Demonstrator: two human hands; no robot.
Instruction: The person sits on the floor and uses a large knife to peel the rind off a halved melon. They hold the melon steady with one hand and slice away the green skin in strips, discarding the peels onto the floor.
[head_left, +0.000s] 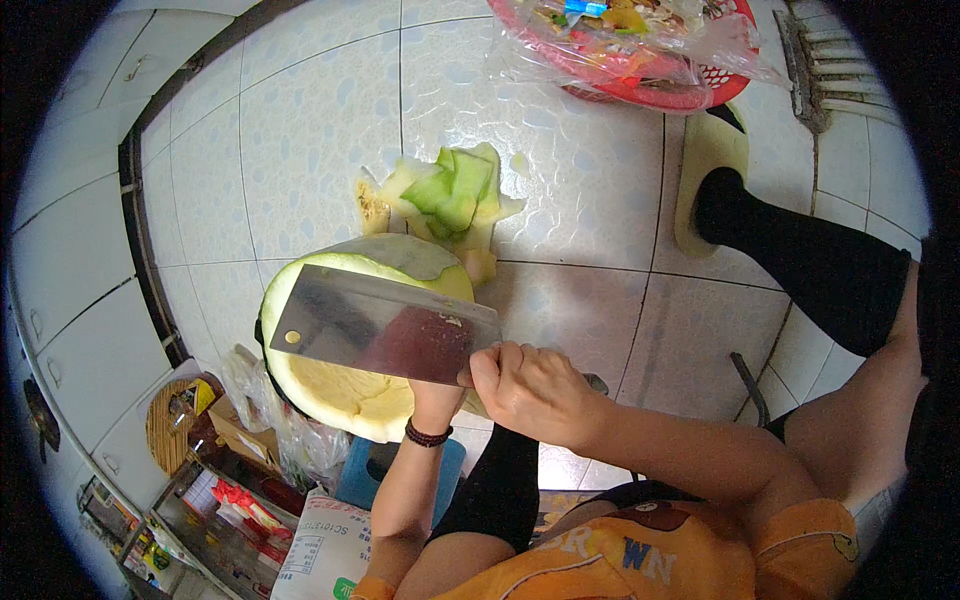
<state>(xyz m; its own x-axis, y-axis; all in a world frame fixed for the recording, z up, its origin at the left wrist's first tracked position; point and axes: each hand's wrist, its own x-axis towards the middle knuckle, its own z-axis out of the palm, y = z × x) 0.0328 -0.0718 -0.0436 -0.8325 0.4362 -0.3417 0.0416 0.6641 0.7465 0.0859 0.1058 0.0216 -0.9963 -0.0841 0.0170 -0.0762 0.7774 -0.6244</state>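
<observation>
My right hand (532, 386) grips a wide metal cleaver (375, 322) at its handle end, the blade lying across the view over a large hollowed winter melon (330, 262). My left hand (437, 401), with a dark bead bracelet at the wrist, is at the melon's near side; the blade hides its fingers, so its hold cannot be seen. The melon shows a pale cut rim and a yellowish hollow inside. Part of its skin is pared off at the upper right. Green and whitish peelings (457, 191) lie in a heap on the tiled floor beyond it.
A red plastic basket (720, 94) with a clear bag of scraps stands at the top right. Near my legs are a blue plastic stool (450, 465) and a white printed sack (322, 547). Plastic bags (300, 442), a cardboard box (240, 439) and a low rack are at lower left.
</observation>
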